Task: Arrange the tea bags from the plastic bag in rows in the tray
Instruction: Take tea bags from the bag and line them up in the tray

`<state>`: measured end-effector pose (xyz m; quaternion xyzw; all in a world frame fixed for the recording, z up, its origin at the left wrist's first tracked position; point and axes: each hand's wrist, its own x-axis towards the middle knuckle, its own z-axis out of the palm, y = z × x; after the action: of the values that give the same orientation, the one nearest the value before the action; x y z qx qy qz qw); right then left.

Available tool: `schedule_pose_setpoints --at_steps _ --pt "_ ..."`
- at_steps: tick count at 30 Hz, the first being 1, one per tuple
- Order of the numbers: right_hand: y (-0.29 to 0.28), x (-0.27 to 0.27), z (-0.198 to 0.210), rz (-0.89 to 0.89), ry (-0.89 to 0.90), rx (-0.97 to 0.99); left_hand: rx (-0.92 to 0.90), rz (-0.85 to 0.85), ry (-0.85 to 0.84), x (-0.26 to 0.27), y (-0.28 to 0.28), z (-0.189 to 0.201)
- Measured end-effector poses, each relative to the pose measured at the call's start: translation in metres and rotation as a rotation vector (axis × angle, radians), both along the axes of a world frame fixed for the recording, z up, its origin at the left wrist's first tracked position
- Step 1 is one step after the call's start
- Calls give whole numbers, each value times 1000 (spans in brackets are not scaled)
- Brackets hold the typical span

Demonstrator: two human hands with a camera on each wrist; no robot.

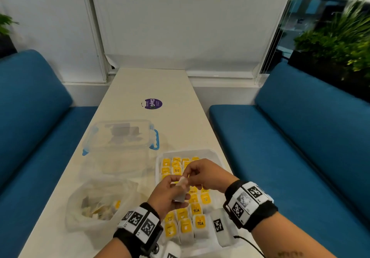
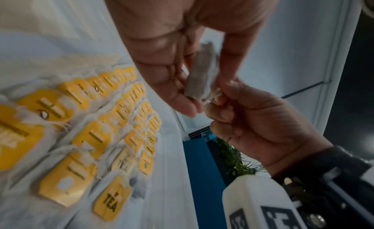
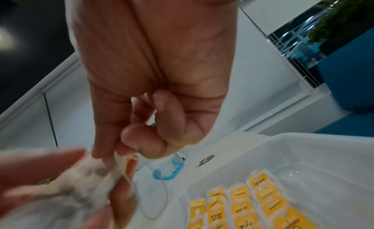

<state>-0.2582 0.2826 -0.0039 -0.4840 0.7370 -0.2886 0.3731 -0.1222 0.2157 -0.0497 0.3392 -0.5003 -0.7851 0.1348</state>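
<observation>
Above the middle of the white tray (image 1: 160,158), my left hand (image 1: 179,191) grips a grey-white tea bag (image 1: 182,185). My right hand (image 1: 189,174) pinches the bag's upper end. In the left wrist view the tea bag (image 2: 202,69) hangs between my left thumb and fingers, and the right hand (image 2: 216,96) pinches its corner. In the right wrist view the right hand (image 3: 125,154) nips the tea bag (image 3: 85,176), and a thin string (image 3: 165,199) loops below. Rows of yellow-tagged tea bags (image 1: 185,217) fill the tray. The plastic bag (image 1: 96,201) lies open to the left with several bags inside.
A clear lidded box with blue clips (image 1: 120,137) stands behind the plastic bag. A purple round sticker (image 1: 153,103) lies further back on the white table (image 1: 150,81). Blue benches (image 1: 30,117) (image 1: 300,137) flank the table, with plants (image 1: 340,37) at the right.
</observation>
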Motion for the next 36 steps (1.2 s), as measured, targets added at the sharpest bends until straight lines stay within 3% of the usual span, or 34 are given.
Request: schedule_pose_setpoints --at_steps 4,12,17,20,24,31,36 --pt "11 -9 8 -28 -93 -59 143 -31 109 -1 3 5" --pt "19 -1 5 -242 -321 -117 -207 68 47 -8 6 -1" --pt "24 0 -7 -175 -26 -68 -359 89 46 -10 9 -6" --pt "25 -7 -7 -254 -41 -127 -561 127 -126 -2 3 -21" --pt "26 -15 -10 -271 24 -49 -812 -3 -545 20 -9 -45" --pt "27 -22 -18 -238 25 119 -599 -144 -448 35 -14 -60" --pt "28 -28 -19 -101 230 464 -555 -175 -390 38 -24 -64"
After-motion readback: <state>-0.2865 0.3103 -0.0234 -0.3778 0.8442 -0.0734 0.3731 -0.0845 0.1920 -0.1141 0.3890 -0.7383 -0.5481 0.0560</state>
